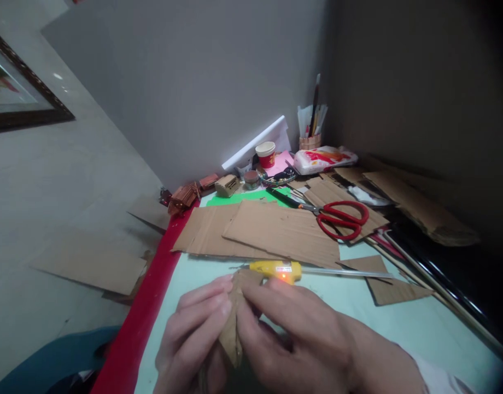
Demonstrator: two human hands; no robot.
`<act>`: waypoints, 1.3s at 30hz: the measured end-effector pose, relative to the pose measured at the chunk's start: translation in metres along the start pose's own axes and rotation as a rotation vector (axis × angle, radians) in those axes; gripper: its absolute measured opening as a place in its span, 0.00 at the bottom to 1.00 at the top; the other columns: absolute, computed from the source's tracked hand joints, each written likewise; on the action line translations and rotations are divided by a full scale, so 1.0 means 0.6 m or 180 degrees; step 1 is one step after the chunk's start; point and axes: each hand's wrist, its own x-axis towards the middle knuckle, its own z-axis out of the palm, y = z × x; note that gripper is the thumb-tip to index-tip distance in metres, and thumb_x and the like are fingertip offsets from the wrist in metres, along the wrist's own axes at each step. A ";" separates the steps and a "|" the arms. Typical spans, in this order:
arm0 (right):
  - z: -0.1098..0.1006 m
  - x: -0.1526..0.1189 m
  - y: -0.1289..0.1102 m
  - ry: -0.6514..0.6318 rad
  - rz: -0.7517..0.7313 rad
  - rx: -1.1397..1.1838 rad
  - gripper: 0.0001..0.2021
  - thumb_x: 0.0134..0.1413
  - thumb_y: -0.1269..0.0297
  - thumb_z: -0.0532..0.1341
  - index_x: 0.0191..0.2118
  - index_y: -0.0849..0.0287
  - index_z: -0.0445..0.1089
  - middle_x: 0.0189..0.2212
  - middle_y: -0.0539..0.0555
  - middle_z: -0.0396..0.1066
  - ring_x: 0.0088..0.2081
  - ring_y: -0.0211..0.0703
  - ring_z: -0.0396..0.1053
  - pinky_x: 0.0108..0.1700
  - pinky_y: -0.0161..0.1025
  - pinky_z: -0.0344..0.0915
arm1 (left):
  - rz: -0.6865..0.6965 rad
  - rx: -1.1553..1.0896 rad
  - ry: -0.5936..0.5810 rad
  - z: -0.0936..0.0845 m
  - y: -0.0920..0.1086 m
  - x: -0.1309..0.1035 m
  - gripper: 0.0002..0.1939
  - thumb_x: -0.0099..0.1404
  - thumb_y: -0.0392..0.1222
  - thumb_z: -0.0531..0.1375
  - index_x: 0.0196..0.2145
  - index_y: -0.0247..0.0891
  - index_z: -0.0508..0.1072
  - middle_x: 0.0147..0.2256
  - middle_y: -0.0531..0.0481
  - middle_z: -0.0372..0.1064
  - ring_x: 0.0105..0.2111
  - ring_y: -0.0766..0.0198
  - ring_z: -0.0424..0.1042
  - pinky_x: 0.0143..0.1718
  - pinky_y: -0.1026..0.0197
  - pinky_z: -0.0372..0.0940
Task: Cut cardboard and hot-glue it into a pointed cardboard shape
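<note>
Low in the middle of the head view, a small folded piece of cardboard (230,335) is gripped between both hands. My left hand (194,334) presses its fingers along the left side of the piece. From the right, my right hand (296,334) pinches it between thumb and fingers. Just beyond the fingers lies a yellow glue gun (272,269) with a lit orange light and a clear glue stick (345,272) running out to the right. Its lower edge is partly hidden behind my right hand.
Flat cardboard sheets (284,232) lie behind the glue gun, with red-handled scissors (344,219) on them. Farther back are a paper cup (265,155), a tissue pack (323,159) and a pen holder (310,142). A black flat object (448,273) sits at right; red cloth (140,317) edges the table's left.
</note>
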 end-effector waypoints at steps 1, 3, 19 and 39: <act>-0.003 0.004 -0.001 0.0072 -0.0155 -0.0192 0.15 0.68 0.76 0.48 0.38 0.63 0.72 0.26 0.53 0.70 0.28 0.41 0.69 0.28 0.36 0.67 | 0.0111 -0.0126 0.0017 0.002 -0.001 0.006 0.16 0.67 0.34 0.64 0.52 0.40 0.77 0.44 0.48 0.75 0.45 0.49 0.78 0.41 0.43 0.80; -0.011 0.011 -0.004 0.0103 -0.0328 -0.0466 0.18 0.70 0.76 0.44 0.44 0.67 0.72 0.33 0.60 0.75 0.33 0.46 0.73 0.34 0.39 0.71 | 0.0260 -0.0289 0.0087 0.006 -0.002 0.016 0.15 0.63 0.29 0.66 0.48 0.31 0.79 0.43 0.43 0.76 0.44 0.47 0.78 0.38 0.42 0.80; 0.035 -0.039 -0.046 0.0459 0.0995 -0.0623 0.11 0.68 0.73 0.53 0.41 0.52 0.72 0.30 0.52 0.76 0.28 0.45 0.73 0.28 0.43 0.68 | 0.0317 -0.0520 -0.0199 0.006 -0.001 0.022 0.16 0.71 0.32 0.60 0.54 0.30 0.75 0.47 0.44 0.74 0.50 0.48 0.75 0.44 0.45 0.80; 0.008 -0.015 -0.021 -0.0059 -0.0182 -0.1488 0.14 0.57 0.79 0.59 0.43 0.55 0.75 0.44 0.59 0.78 0.39 0.47 0.78 0.36 0.36 0.77 | 0.0321 -0.0488 -0.0152 0.002 -0.009 0.011 0.18 0.68 0.29 0.62 0.55 0.31 0.75 0.47 0.44 0.74 0.51 0.49 0.75 0.46 0.49 0.79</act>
